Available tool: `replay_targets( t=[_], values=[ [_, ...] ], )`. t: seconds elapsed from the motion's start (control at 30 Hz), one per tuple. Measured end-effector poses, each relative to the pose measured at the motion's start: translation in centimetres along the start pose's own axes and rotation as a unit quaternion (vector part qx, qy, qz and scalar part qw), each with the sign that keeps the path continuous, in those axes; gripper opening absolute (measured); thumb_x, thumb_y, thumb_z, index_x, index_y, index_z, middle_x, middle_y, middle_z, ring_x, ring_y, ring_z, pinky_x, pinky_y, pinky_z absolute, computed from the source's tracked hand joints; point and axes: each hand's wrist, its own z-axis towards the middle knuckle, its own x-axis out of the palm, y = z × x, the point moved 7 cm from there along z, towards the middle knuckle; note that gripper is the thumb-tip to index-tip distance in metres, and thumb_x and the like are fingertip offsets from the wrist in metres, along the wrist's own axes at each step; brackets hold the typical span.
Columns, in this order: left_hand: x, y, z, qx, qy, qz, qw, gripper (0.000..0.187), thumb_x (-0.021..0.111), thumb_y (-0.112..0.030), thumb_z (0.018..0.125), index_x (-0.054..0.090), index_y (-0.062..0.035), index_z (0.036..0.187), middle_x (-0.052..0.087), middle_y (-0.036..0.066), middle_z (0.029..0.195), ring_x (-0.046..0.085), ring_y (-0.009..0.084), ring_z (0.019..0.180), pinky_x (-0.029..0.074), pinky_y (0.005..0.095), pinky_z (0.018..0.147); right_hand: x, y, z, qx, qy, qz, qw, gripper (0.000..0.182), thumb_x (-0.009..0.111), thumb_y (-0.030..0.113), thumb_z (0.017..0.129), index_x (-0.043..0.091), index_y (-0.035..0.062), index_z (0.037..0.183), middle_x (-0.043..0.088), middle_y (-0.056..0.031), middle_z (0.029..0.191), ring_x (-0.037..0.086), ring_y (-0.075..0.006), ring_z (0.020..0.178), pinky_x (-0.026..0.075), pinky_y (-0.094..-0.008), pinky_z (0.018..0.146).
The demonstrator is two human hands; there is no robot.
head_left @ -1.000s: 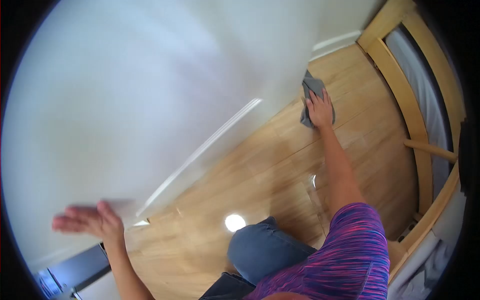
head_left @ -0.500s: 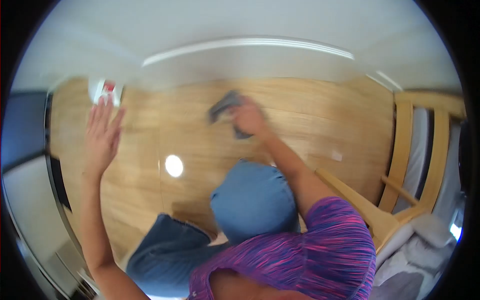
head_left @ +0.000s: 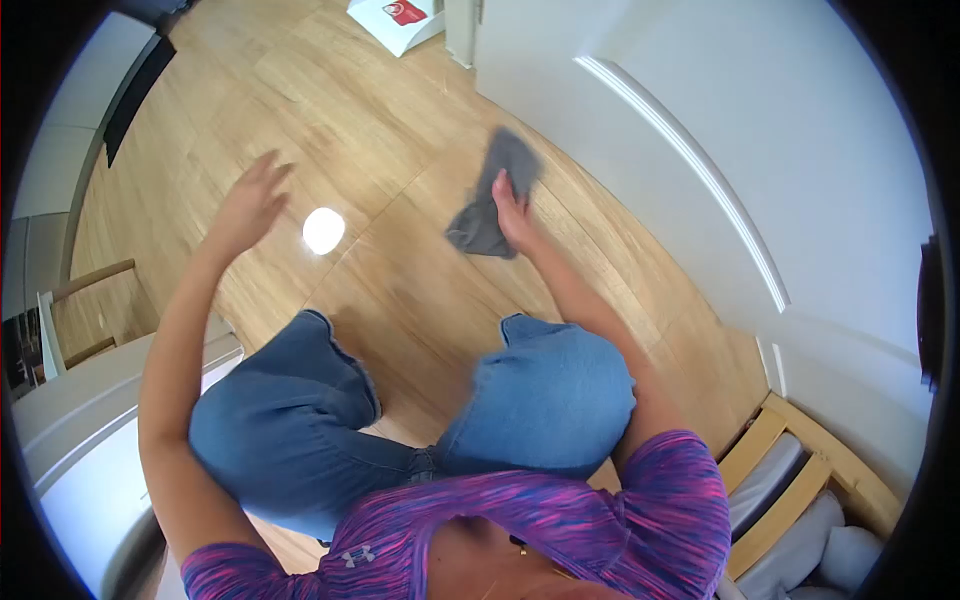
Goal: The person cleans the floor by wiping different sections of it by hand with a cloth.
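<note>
A dark grey cloth point(head_left: 486, 222) hangs in loose folds from my right hand point(head_left: 515, 214), whose thumb presses over it and fingers lie behind. The hand is over the wooden floor point(head_left: 370, 120), ahead of my right knee, and part of the cloth sticks out beyond it. To the left, my left hand point(head_left: 250, 208) is in the air with nothing in it, its fingers extended and slightly blurred. A bright round light reflection point(head_left: 323, 231) shows on the floor just right of that hand.
A white door point(head_left: 690, 150) stands along the right side. At the top, a white bag with a red label point(head_left: 398, 22) is on the floor. Lower right is a wooden frame with cushions point(head_left: 775, 465); at far left, a wooden chair point(head_left: 95, 280) stands near white furniture.
My view has turned left, so the door now stands to the right. My right hand still grips the cloth, now spread longer. My left hand has drawn back from near the white bag.
</note>
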Motion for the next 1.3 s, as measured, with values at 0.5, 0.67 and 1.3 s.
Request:
replay_targets(
  t=[0.5,0.67,1.3],
  values=[
    [26.3,-24.6,11.9,0.361,-0.025,-0.056,0.930,0.065,0.050,-0.046,0.088,0.043,-0.0079,0.140,0.031,0.018,0.150,0.026,0.0368,0.140,0.016,0.0606,0.111,-6.9,-9.5,-9.5,0.172,0.069,-0.234,0.954,0.065,0.042,0.044,0.095,0.034,-0.0024,0.141,0.035,-0.0274,0.144,0.040,-0.0426,0.129,0.033,-0.0460,0.107],
    [21.1,-12.1,23.7,0.212,-0.104,0.003,0.972,0.049,0.048,-0.021,0.087,0.049,-0.0045,0.133,0.053,0.014,0.130,0.043,0.0319,0.127,0.029,0.0507,0.109,-1.6,-9.9,-10.7,0.227,-0.013,-0.301,0.926,0.080,0.043,0.050,0.093,0.014,0.0002,0.149,0.010,-0.0301,0.153,0.019,-0.0504,0.138,0.022,-0.0533,0.112],
    [20.9,-7.8,31.2,0.171,-0.135,0.016,0.976,0.038,0.047,-0.017,0.090,0.054,-0.0035,0.124,0.054,0.016,0.125,0.048,0.0306,0.120,0.034,0.0441,0.106,-2.0,-9.7,-10.5,0.259,0.021,-0.308,0.915,0.081,0.040,0.056,0.092,0.012,0.0086,0.151,0.006,-0.0262,0.155,0.016,-0.0468,0.141,0.020,-0.0499,0.114]
  ],
)
